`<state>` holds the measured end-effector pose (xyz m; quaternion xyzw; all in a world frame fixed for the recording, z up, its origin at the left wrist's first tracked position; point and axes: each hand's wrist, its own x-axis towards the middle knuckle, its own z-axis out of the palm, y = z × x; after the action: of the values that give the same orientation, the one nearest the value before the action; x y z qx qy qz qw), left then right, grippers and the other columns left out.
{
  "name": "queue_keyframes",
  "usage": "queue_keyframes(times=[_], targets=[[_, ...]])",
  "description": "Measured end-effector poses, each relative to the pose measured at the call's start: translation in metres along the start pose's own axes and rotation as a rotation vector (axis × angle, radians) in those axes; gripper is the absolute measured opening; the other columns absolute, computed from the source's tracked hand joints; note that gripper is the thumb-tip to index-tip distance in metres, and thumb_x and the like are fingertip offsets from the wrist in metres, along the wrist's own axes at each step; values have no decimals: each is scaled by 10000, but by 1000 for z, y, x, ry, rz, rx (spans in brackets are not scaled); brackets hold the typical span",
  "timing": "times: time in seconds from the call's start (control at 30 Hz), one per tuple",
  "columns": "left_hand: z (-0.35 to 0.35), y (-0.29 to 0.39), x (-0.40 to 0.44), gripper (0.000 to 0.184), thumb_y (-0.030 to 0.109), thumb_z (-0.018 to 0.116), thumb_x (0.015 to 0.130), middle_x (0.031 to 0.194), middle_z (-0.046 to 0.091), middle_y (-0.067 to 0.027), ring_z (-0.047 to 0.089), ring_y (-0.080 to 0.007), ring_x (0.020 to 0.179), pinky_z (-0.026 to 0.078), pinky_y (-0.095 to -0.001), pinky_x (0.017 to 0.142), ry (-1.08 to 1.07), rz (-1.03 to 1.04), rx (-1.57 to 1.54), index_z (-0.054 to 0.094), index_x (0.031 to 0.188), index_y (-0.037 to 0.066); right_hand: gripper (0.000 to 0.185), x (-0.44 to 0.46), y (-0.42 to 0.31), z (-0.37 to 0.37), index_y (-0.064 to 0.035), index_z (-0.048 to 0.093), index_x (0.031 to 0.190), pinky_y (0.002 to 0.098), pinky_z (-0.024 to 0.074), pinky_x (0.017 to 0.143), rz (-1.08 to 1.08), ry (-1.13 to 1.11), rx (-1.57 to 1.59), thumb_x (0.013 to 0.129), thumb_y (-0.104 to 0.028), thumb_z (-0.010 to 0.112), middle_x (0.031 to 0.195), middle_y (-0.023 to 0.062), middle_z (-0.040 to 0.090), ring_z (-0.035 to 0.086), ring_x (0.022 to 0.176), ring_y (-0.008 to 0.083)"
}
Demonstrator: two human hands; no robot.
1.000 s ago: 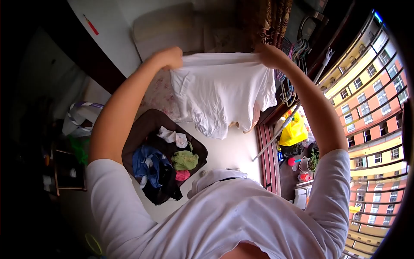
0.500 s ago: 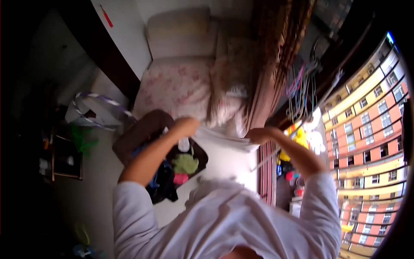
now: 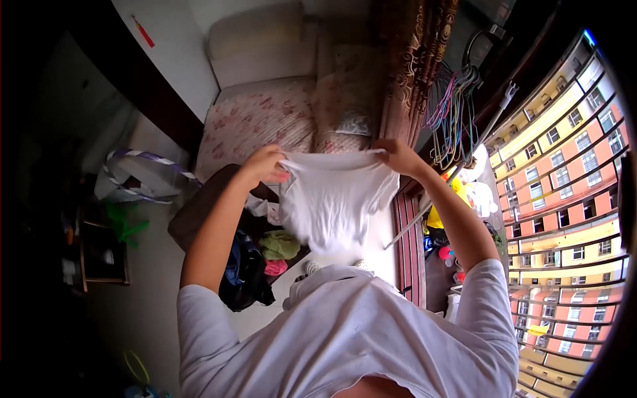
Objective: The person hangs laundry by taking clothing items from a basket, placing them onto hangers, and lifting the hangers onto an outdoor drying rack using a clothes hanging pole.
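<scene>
A white garment [image 3: 335,199] hangs stretched out in front of me, its top edge pulled nearly straight; whether it is a shirt or something else I cannot tell. My left hand [image 3: 267,164] pinches its upper left corner. At the upper right corner, my right hand [image 3: 397,158] is closed on the same edge. The lower part of the cloth is slightly blurred. Left of it, a heap of clothes lies on a dark brown seat, with a green cloth [image 3: 280,245], a pink cloth [image 3: 275,267] and a black garment [image 3: 245,282].
A floral-covered sofa [image 3: 259,119] stands ahead. Colourful hangers [image 3: 454,113] hang at the right by a brown curtain [image 3: 415,73]. A long pole [image 3: 458,176] leans there, near the barred window. A striped hoop [image 3: 149,154] is on the left.
Both hands have risen away from me, and the white garment, earlier a blurred strip between them, now hangs spread downward. My view has shifted slightly.
</scene>
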<state>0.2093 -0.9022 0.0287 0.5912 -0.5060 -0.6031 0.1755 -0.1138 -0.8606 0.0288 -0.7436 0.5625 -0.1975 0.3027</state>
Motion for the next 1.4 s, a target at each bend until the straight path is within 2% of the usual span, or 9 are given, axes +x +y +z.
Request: queue_keyframes(times=[0.1, 0.33, 0.6, 0.67, 1.17, 1.27, 1.3, 1.33, 1.4], targets=[[-7, 4, 13, 258, 128, 454, 832, 1049, 522, -161, 540, -277, 961, 446, -398, 851, -173, 233, -532, 455, 1042, -21, 348, 2, -15, -22, 5, 530, 1075, 349, 413, 838, 81, 129, 139, 801, -207, 491, 1008, 178, 572, 554, 914, 280], [7, 105, -25, 298, 167, 491, 830, 1050, 515, -149, 516, -244, 981, 438, -397, 845, -56, 424, -820, 459, 1045, -37, 497, 16, -63, -94, -5, 519, 1096, 353, 428, 824, 49, 379, 231, 781, -388, 540, 968, 161, 584, 566, 885, 253], [-25, 231, -110, 267, 262, 547, 811, 731, 563, -35, 549, -109, 645, 435, -208, 543, 453, 1001, 251, 521, 985, 61, 502, 58, -100, -207, -11, 495, 1114, 354, 479, 730, -263, 646, 2, 799, -400, 527, 948, 149, 589, 600, 795, 244], [-33, 257, -133, 214, 180, 544, 789, 717, 563, -62, 553, -133, 594, 455, -217, 510, 529, 983, 305, 512, 933, 26, 329, 33, -154, -214, 55, 554, 973, 291, 449, 717, -293, 854, 62, 808, -229, 531, 899, 116, 603, 569, 802, 174], [-45, 261, -202, 210, 128, 592, 724, 583, 525, -54, 499, -112, 403, 410, -206, 359, 625, 840, 448, 490, 865, 11, 272, 31, -175, -212, 6, 589, 933, 260, 440, 664, -348, 758, 212, 780, -217, 565, 810, 51, 596, 539, 719, 129], [-59, 213, -159, 361, 347, 476, 840, 532, 528, -84, 519, -177, 356, 425, -267, 332, 585, 439, 1019, 490, 962, 7, 431, 30, -153, -150, -30, 501, 1093, 383, 484, 669, -21, 682, -371, 809, -353, 522, 878, 185, 587, 596, 751, 266], [-62, 184, -134, 290, 252, 467, 844, 550, 546, -112, 562, -195, 403, 466, -301, 358, 256, 195, 1014, 476, 932, -24, 365, 56, -99, -103, -46, 539, 1016, 399, 474, 644, -317, 656, -479, 802, -340, 523, 818, 189, 589, 586, 714, 288], [-56, 151, -112, 184, 132, 478, 822, 576, 556, -135, 567, -203, 417, 470, -310, 365, 49, 93, 1180, 471, 898, -35, 318, 48, -87, -70, -57, 574, 918, 392, 465, 649, -316, -11, -575, 781, -342, 537, 777, 171, 596, 581, 724, 301], [-48, 96, -96, 48, 4, 482, 782, 639, 581, -157, 593, -197, 495, 502, -295, 429, 58, 138, 786, 459, 814, -23, 309, 17, -69, -23, -59, 596, 915, 395, 454, 712, -277, -98, -328, 755, -318, 542, 839, 160, 598, 574, 782, 311]])
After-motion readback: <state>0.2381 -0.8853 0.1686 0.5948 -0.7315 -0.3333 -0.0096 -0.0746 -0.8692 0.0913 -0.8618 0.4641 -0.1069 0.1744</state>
